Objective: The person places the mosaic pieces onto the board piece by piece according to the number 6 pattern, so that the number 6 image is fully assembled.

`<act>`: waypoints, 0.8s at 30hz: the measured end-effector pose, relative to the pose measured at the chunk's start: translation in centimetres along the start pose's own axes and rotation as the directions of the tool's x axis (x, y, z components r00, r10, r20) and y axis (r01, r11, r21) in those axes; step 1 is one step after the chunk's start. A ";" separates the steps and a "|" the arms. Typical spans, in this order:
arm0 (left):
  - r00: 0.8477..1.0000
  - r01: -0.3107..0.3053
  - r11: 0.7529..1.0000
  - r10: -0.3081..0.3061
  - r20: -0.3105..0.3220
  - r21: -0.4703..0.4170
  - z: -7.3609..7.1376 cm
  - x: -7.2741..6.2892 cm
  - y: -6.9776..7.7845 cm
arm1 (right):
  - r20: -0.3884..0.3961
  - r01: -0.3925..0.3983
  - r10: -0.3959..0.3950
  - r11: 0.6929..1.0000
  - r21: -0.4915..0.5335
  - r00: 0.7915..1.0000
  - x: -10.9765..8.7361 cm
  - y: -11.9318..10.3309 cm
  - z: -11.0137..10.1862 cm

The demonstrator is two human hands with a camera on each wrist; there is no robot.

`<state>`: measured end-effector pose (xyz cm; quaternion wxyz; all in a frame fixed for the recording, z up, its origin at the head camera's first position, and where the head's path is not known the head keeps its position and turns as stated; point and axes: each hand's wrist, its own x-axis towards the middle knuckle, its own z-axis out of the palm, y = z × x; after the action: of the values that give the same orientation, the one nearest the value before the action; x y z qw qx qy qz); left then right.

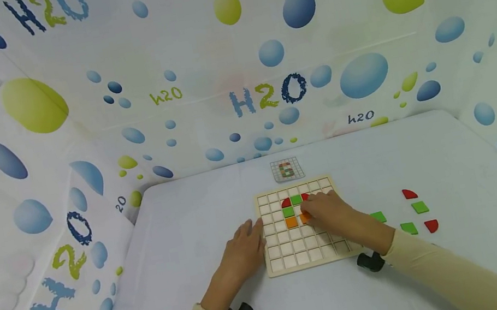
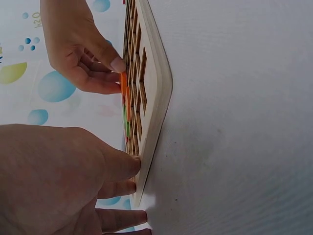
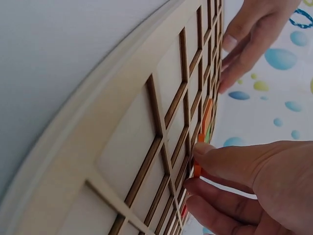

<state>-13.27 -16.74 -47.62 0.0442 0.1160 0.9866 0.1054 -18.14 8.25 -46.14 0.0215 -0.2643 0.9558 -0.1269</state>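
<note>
A wooden grid board (image 1: 308,266) lies on the table. My right hand (image 1: 331,212) is over its middle, pinching an orange square tile (image 3: 197,170) between thumb and fingers, close to the cells. Just left of it another orange square tile (image 1: 292,222) sits in a cell. Above that are a green square tile (image 1: 288,211), a red quarter-round tile (image 1: 286,202) and a second green tile (image 1: 296,199). Another red tile (image 1: 305,196) is partly covered by my right hand. My left hand (image 1: 242,253) rests at the board's left edge, fingers extended, thumb touching the rim.
Right of the board lie several loose pieces, among them a red quarter-round (image 1: 409,193) and a green square (image 1: 409,228). Behind the board is a small gridded card (image 1: 287,169) with a coloured figure. A patterned curtain (image 1: 204,129) hangs behind the white table.
</note>
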 end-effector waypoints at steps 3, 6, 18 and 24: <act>1.000 0.002 1.000 -0.002 0.002 0.003 0.0 0.0 0.0 | -0.007 0.004 -0.004 1.000 -0.023 1.000 0.1 -0.3 0.0; 1.000 0.002 1.000 -0.002 0.004 0.006 0.0 0.0 0.1 | -0.014 0.010 -0.011 0.999 -0.045 1.000 0.2 -0.5 0.1; 1.000 -0.003 1.000 0.003 -0.003 0.007 0.1 0.0 0.0 | -0.023 0.026 -0.027 0.999 -0.042 0.999 0.3 -0.4 0.3; 1.000 0.001 1.000 -0.001 -0.005 0.000 0.1 0.0 0.0 | -0.027 0.033 -0.034 0.999 -0.031 0.999 0.3 -0.3 0.4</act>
<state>-13.23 -16.69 -47.71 0.0417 0.1152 0.9869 0.1054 -18.24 7.78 -46.47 0.0025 -0.2788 0.9533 -0.1163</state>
